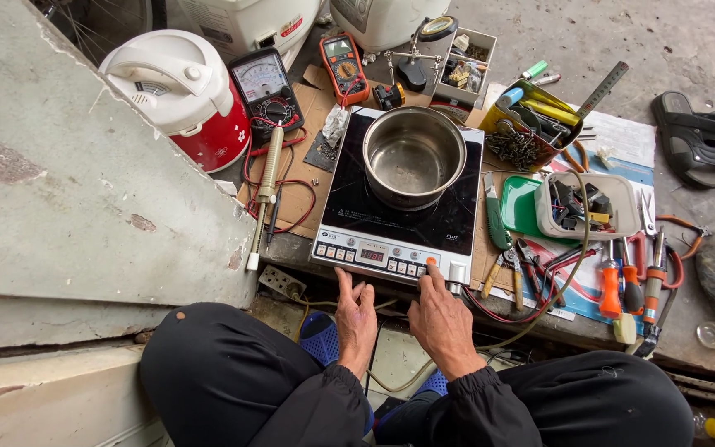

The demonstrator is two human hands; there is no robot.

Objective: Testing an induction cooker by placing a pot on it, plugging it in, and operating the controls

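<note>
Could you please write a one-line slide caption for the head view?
Both hands, left hand and right hand, rest at an induction cooker's control panel, a steel pot on top.

Shiny steel pot (413, 155) on glossy black glass cooktop (397, 199)

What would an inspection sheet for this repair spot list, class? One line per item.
Surface: cardboard sheet on a concrete floor.
Job's things: induction cooker with steel pot on top.
Clutter: two meters, screwdrivers, pliers, parts boxes.
Grip: left hand open at the cooker's front edge; right hand with its finger on the orange button.
Cables: red meter leads, grey cord.
Surroundings: red rice cooker, sandals.
</note>
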